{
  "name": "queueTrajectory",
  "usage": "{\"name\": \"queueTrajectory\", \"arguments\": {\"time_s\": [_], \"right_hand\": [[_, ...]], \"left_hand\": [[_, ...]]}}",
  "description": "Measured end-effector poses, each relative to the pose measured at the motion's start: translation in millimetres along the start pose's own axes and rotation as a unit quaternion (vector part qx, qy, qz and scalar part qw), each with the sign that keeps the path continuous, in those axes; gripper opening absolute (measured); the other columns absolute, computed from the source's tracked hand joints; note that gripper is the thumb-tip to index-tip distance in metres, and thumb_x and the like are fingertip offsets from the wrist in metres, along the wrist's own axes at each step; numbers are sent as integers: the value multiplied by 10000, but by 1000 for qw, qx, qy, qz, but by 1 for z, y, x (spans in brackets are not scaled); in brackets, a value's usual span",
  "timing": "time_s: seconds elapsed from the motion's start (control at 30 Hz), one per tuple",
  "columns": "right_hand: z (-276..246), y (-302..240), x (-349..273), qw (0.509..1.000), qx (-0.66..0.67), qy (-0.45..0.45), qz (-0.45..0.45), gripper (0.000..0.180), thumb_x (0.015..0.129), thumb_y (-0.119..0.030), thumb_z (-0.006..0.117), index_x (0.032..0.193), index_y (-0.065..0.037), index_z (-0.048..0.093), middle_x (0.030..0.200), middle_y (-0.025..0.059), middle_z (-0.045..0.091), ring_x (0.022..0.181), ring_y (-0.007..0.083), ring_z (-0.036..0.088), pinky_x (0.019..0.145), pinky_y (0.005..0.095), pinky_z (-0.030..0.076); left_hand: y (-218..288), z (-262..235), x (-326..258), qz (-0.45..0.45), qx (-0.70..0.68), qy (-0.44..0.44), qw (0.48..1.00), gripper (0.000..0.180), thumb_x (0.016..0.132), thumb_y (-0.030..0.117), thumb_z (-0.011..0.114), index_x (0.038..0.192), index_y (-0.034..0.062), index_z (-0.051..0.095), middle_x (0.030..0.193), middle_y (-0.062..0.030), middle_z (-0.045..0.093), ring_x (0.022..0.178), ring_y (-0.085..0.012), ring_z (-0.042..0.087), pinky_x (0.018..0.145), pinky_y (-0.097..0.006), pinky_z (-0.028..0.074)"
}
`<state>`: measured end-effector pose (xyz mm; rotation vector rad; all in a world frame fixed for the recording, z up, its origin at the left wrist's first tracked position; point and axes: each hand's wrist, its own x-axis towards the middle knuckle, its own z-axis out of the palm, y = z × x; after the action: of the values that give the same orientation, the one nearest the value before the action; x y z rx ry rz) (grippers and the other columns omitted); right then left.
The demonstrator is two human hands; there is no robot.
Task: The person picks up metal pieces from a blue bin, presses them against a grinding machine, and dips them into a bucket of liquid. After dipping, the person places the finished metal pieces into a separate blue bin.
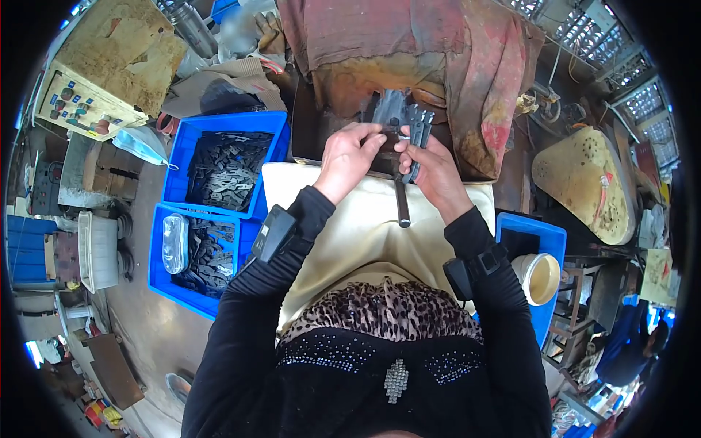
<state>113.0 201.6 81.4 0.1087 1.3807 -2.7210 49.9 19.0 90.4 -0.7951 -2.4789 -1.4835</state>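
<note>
The right hand has its grip closed around a small fan of dark metal pieces, which stick up past the fingers, short of a stained reddish cloth draped beyond. Just beside it is the left hand, thumb and fingertips drawn close together; I cannot tell whether that grip pinches anything. Between the 2 hands a dark rod points back toward the body, above a cream covering spread over the lap. On the left are 2 blue bins of loose dark metal parts (the nearer 1 also has a clear plastic box in it). On the right, a pale bucket stands by or in a blue crate
</note>
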Motion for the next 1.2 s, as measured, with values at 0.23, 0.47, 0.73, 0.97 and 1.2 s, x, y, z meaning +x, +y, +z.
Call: {"name": "queueTrajectory", "arguments": {"time_s": [0.23,0.47,0.73,0.97,1.2], "right_hand": [[10,1,-4,994,-83,-71,20,295,970,-92,525,1254,-16,504,994,77,632,774,121,563,709,279,481],[28,-15,-12,993,-89,18,71,304,1011,-204,486,1240,-6,514,1073,121,654,794,154,627,699,284,509],[18,-11,-12,984,-145,-40,95,346,1031,-259,440,1237,4,528,1109,141,650,892,208,675,714,288,535],[11,-17,-14,970,-207,-19,126,373,1020,-294,466,1207,17,552,1100,155,651,893,228,688,690,285,550],[2,-10,-9,973,-168,-14,160,361,1010,-311,488,1143,10,583,990,132,675,788,201,691,615,282,546]], "left_hand": [[2,10,11,-206,-401,-100,887,164,917,132,642,986,-18,645,838,-74,666,696,-133,603,677,-280,504],[7,12,11,-258,-492,-61,829,118,947,98,585,850,34,605,727,-17,580,618,-94,534,635,-249,481],[-9,18,5,-265,-550,-149,778,112,954,85,551,895,46,637,770,-7,625,677,-101,550,692,-256,486],[-14,24,-2,-284,-517,-125,798,112,935,95,578,898,33,663,835,-15,659,747,-97,584,716,-244,467],[-17,22,-7,-271,-538,-153,783,121,930,109,594,950,28,681,861,-17,673,778,-108,594,761,-252,469]]}}
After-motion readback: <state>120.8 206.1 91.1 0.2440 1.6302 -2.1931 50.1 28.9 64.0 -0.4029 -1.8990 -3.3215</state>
